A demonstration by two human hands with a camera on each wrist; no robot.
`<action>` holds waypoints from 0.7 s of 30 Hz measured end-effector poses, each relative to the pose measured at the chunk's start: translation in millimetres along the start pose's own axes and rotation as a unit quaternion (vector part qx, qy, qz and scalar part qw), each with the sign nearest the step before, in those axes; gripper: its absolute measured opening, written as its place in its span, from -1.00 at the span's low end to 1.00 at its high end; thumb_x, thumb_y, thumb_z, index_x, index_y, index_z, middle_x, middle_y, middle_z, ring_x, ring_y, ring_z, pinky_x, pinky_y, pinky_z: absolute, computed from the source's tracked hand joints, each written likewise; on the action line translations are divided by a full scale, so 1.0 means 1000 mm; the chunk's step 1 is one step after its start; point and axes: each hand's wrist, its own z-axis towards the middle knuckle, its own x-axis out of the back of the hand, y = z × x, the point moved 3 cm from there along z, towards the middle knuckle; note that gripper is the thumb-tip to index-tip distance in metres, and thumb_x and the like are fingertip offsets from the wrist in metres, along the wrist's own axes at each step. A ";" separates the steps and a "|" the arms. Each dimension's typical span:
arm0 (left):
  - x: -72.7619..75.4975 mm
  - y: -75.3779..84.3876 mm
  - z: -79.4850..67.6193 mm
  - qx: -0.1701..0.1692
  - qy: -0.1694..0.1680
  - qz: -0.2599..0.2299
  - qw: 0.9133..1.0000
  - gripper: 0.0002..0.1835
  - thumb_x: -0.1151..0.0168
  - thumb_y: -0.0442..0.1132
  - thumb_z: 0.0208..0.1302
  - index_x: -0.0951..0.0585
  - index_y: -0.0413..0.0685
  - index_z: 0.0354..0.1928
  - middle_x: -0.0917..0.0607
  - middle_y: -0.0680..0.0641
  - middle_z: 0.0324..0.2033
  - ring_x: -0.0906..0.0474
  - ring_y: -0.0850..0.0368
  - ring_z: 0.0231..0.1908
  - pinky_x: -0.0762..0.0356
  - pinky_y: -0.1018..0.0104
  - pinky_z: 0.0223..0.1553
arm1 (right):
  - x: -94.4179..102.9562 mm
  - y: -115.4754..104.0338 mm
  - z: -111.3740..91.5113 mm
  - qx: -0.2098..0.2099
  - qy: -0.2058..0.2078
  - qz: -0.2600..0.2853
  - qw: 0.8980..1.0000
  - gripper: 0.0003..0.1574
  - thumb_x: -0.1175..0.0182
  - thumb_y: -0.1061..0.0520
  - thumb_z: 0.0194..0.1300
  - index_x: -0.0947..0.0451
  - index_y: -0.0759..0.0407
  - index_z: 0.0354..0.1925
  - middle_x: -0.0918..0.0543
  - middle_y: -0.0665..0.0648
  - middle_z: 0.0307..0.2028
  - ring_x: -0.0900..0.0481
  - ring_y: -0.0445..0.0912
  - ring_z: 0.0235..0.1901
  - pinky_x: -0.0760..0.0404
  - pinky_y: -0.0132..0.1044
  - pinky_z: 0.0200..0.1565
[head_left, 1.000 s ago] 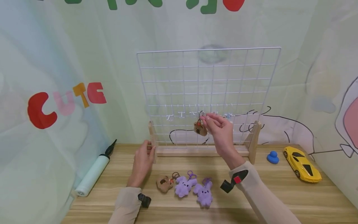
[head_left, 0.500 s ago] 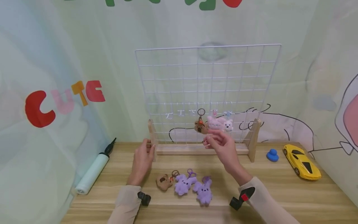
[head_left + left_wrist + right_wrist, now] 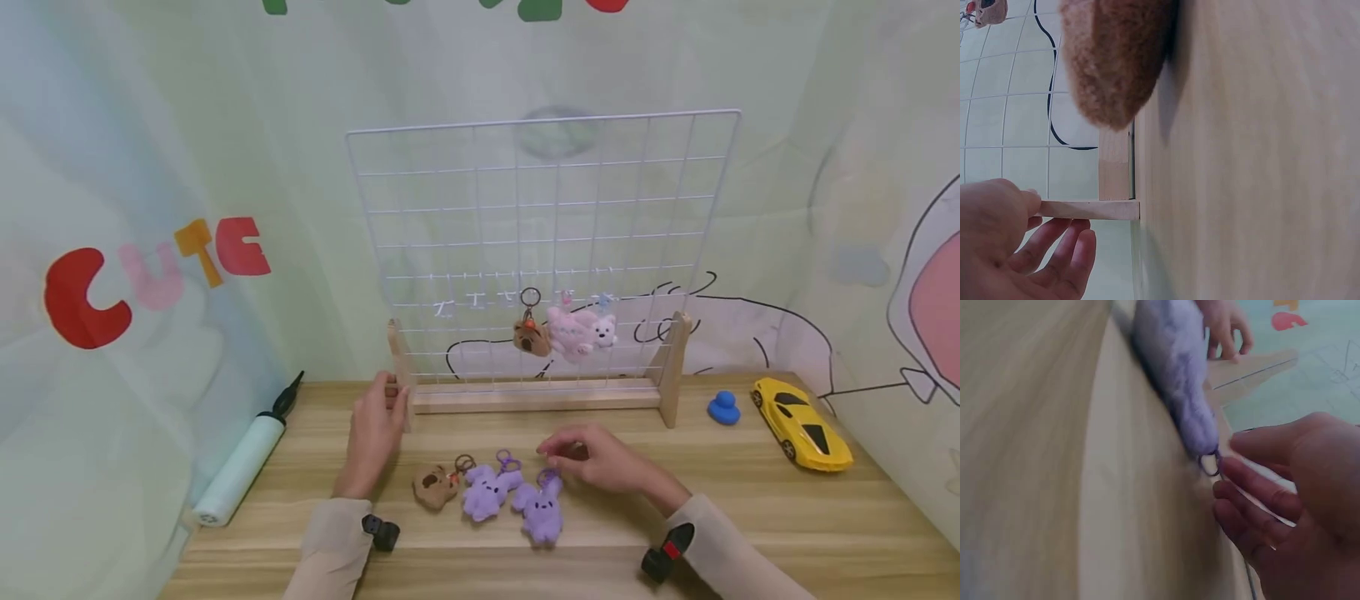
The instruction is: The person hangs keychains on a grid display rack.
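Note:
My left hand (image 3: pixel 377 429) pinches the left wooden upright (image 3: pixel 402 358) of a wire grid rack (image 3: pixel 536 200) between thumb and fingers. Low over the table, my right hand (image 3: pixel 600 458) holds its thumb and fingers apart beside the purple ring (image 3: pixel 1210 464) of a purple plush keychain (image 3: pixel 542 512). Left of that keychain lie a second purple plush keychain (image 3: pixel 486 492) and a brown plush keychain (image 3: pixel 435 487). Another brown plush keychain (image 3: pixel 532 337) hangs on a rack hook, next to a pink plush (image 3: pixel 572 333) and a white plush bear (image 3: pixel 603 332).
White hooks (image 3: pixel 476 300) stick out of the grid, left of the hanging plushes. A pale hand pump (image 3: pixel 240 471) lies at the left. On the right are a blue rubber duck (image 3: pixel 723 408) and a yellow toy car (image 3: pixel 802 425).
My right hand has let go of the brown keychain, which now hangs on the rack, and has come down to the nearer purple keychain. My left hand stays at the upright.

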 end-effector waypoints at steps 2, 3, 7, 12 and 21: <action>0.001 0.000 -0.001 -0.001 0.001 -0.001 1.000 -0.75 -0.20 -0.22 0.66 -0.55 -0.24 0.17 -0.80 -0.34 0.04 -0.83 -0.22 -0.01 -0.84 -0.13 -0.01 | -0.001 0.002 -0.002 0.006 -0.023 -0.016 1.000 -0.73 -0.31 0.18 0.54 -0.77 0.17 0.13 -0.85 0.10 0.04 -0.76 -0.14 0.03 -0.73 -0.36 0.12; 0.001 0.000 -0.001 -0.002 0.000 -0.003 1.000 -0.75 -0.20 -0.22 0.66 -0.55 -0.24 0.17 -0.80 -0.35 0.04 -0.83 -0.22 -0.01 -0.84 -0.14 -0.01 | 0.000 0.003 -0.002 0.003 -0.029 -0.021 0.999 -0.74 -0.31 0.15 0.56 -0.77 0.15 0.11 -0.85 0.07 0.03 -0.75 -0.17 0.03 -0.71 -0.37 0.12; 0.001 0.000 -0.001 -0.006 -0.001 -0.006 1.000 -0.74 -0.20 -0.22 0.66 -0.55 -0.25 0.19 -0.80 -0.36 0.04 -0.83 -0.23 -0.01 -0.84 -0.15 -0.01 | 0.001 0.004 -0.005 -0.008 -0.046 -0.029 0.998 -0.72 -0.32 0.06 0.56 -0.78 0.16 0.09 -0.85 0.01 -0.05 -0.71 -0.26 -0.12 -0.71 -0.39 -0.04; 0.001 0.000 0.000 -0.006 -0.003 -0.004 1.000 -0.73 -0.19 -0.21 0.66 -0.54 -0.23 0.20 -0.80 -0.35 0.04 -0.83 -0.24 0.00 -0.84 -0.17 -0.02 | 0.000 0.004 -0.006 -0.027 -0.044 -0.022 0.998 -0.70 -0.41 0.00 0.49 -0.80 0.14 0.05 -0.84 -0.03 -0.17 -0.66 -0.31 -0.29 -0.68 -0.42 -0.25; -0.001 -0.003 0.000 0.001 -0.004 0.003 1.000 -0.72 -0.19 -0.19 0.67 -0.55 -0.23 0.20 -0.80 -0.35 0.05 -0.82 -0.23 0.00 -0.83 -0.16 0.00 | -0.007 0.003 -0.003 -0.056 0.002 0.009 0.998 -0.79 -0.49 0.11 0.38 -0.83 0.11 -0.04 -0.89 0.06 -0.14 -0.72 -0.26 -0.25 -0.69 -0.44 -0.20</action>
